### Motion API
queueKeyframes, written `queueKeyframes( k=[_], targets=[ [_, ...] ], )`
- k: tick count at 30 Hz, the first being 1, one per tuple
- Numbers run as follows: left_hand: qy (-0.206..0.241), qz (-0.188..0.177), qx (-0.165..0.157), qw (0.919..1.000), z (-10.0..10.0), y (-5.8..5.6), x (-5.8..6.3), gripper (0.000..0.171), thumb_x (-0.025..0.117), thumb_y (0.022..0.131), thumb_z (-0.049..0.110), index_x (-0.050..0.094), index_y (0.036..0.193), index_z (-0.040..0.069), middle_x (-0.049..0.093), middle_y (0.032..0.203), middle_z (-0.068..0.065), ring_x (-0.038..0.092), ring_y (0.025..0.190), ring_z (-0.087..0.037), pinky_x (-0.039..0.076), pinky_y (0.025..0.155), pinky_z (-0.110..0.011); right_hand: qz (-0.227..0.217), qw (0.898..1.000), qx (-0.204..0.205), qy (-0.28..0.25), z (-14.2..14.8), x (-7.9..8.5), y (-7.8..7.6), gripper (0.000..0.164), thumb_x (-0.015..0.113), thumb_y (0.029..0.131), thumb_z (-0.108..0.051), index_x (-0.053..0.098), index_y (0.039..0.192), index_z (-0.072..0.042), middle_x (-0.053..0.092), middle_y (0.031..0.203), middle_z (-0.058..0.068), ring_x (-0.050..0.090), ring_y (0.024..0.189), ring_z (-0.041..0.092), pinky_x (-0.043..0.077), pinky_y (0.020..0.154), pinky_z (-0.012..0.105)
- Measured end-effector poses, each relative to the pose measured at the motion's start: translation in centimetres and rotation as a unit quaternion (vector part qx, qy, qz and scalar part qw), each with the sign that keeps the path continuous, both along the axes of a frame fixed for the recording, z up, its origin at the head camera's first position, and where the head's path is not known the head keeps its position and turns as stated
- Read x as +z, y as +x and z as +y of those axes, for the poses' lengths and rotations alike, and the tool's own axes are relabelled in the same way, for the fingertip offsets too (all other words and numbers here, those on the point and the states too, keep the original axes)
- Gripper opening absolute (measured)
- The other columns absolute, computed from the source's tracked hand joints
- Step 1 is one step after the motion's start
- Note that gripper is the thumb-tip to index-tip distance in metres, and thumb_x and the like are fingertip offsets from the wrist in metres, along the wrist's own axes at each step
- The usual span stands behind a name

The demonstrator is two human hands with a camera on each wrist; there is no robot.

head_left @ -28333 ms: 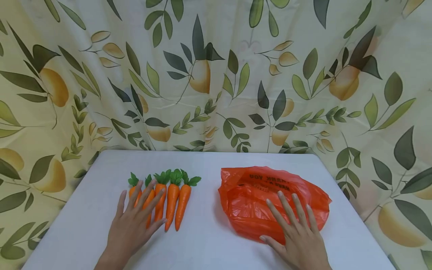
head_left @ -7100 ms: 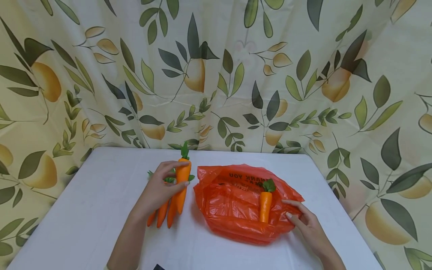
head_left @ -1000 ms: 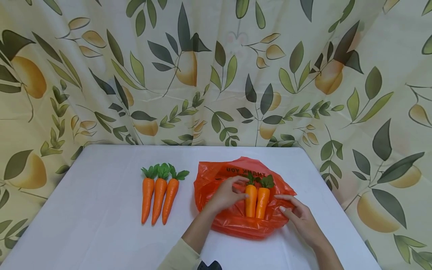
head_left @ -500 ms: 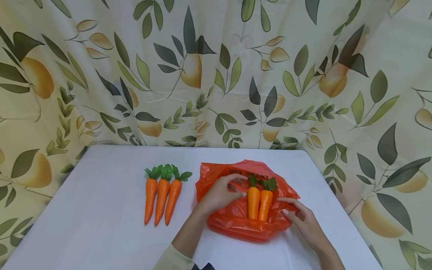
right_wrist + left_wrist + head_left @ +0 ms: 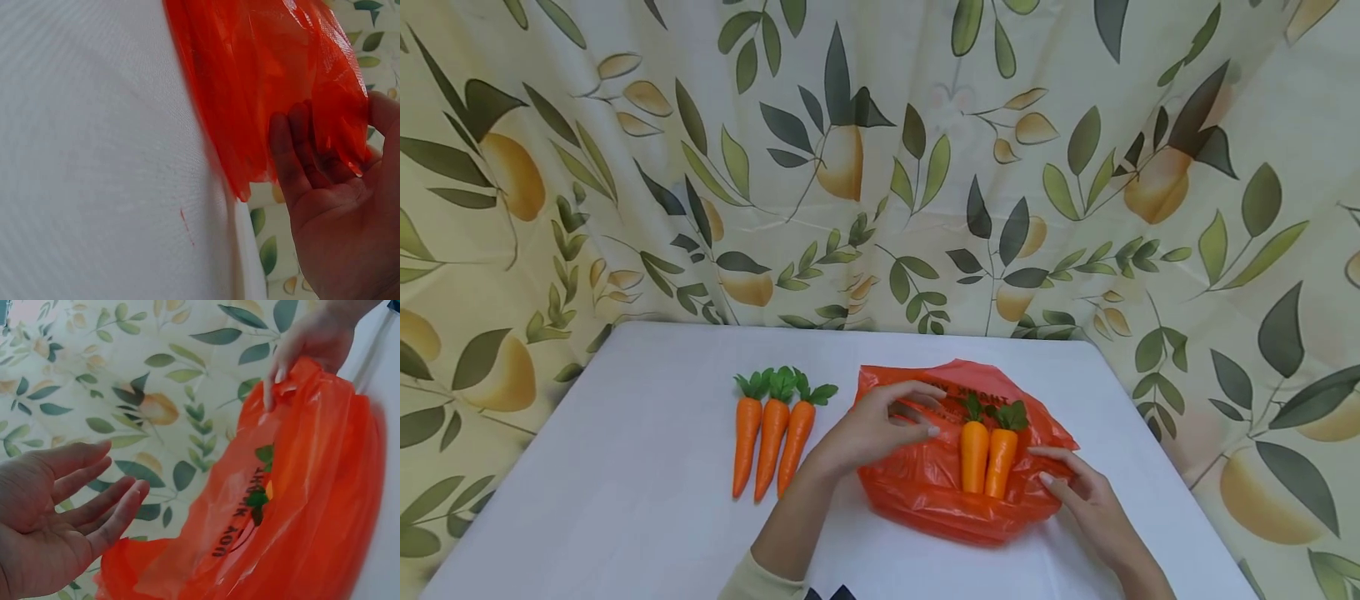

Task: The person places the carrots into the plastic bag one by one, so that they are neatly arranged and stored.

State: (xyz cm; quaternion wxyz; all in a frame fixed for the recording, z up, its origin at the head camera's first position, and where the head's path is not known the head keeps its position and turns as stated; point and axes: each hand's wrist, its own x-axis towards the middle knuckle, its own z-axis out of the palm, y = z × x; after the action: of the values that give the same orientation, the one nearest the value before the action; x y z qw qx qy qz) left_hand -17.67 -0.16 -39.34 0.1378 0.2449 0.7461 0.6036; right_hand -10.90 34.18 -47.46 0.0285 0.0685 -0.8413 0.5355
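A red plastic bag lies on the table with its mouth spread, and printed lettering shows inside it. Two carrots rest side by side in the mouth, a left one and a right one, green tops showing and lower tips hidden. Over the bag's left part hovers my left hand, fingers apart and holding nothing; the left wrist view shows the palm bare. My right hand pinches the bag's right edge between thumb and fingers, as the right wrist view also shows.
Three more carrots lie in a row left of the bag: a left one, a middle one and a right one, its tip close to my left forearm. The white table ends at a leaf-patterned curtain.
Since the oldest frame two carrots have come into the bag and three stay on the table. In the last second my left hand has let go of the left bagged carrot and drawn back leftward.
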Motion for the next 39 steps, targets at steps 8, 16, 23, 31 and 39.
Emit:
queueKeyframes(
  k=[8, 16, 23, 31, 39],
  targets=[
    [0.026, -0.016, 0.012, 0.9994, -3.0, 0.3, 0.4, 0.038, 0.078, 0.095, 0.018, 0.068, 0.132, 0.02, 0.067, 0.125, 0.002, 0.064, 0.108, -0.023, 0.057, 0.088, -0.037, -0.016, 1.0, -0.004, 0.007, 0.2, 0.1, -0.2, 0.035, 0.059, 0.107, -0.02, 0.061, 0.138, -0.003, 0.062, 0.133, -0.008, 0.05, 0.118, -0.004, 0.053, 0.087, 0.022],
    [0.045, -0.026, 0.035, 0.998, -6.4, 0.0, 0.3, 0.038, 0.074, 0.097, 0.014, 0.067, 0.134, 0.01, 0.067, 0.128, -0.006, 0.062, 0.111, -0.029, 0.056, 0.092, -0.042, -0.015, 0.999, 0.046, -0.017, 0.7, 0.2, -0.2, 0.036, 0.048, 0.11, -0.016, 0.057, 0.141, 0.0, 0.061, 0.139, -0.001, 0.048, 0.124, -0.005, 0.049, 0.092, 0.02],
    [0.009, -0.032, 0.088, 0.9955, -9.5, 0.0, -0.6, 0.035, 0.075, 0.096, 0.016, 0.069, 0.131, 0.015, 0.066, 0.128, -0.006, 0.063, 0.11, -0.027, 0.056, 0.09, -0.04, -0.019, 0.996, 0.076, -0.05, 0.8, -0.1, -0.1, 0.038, 0.043, 0.111, -0.013, 0.052, 0.145, 0.002, 0.058, 0.144, -0.001, 0.048, 0.128, -0.002, 0.048, 0.096, 0.02],
    [-0.027, -0.059, 0.144, 0.9875, -14.3, 0.4, -3.4, 0.031, 0.074, 0.095, 0.01, 0.071, 0.126, 0.014, 0.067, 0.126, -0.009, 0.063, 0.107, -0.029, 0.052, 0.093, -0.047, -0.016, 0.994, 0.093, -0.063, 0.6, -0.2, 0.0, 0.039, 0.04, 0.112, -0.013, 0.05, 0.146, 0.003, 0.057, 0.145, -0.003, 0.049, 0.128, -0.002, 0.05, 0.095, 0.022],
    [-0.056, -0.067, 0.179, 0.9799, -17.6, 0.6, -5.2, 0.035, 0.074, 0.095, 0.014, 0.069, 0.13, 0.012, 0.065, 0.13, -0.01, 0.062, 0.109, -0.028, 0.05, 0.091, -0.044, -0.014, 0.991, 0.114, -0.072, 0.8, -0.1, -0.1, 0.04, 0.035, 0.112, -0.012, 0.048, 0.146, 0.004, 0.056, 0.147, 0.0, 0.048, 0.129, -0.002, 0.048, 0.097, 0.022]
  ],
)
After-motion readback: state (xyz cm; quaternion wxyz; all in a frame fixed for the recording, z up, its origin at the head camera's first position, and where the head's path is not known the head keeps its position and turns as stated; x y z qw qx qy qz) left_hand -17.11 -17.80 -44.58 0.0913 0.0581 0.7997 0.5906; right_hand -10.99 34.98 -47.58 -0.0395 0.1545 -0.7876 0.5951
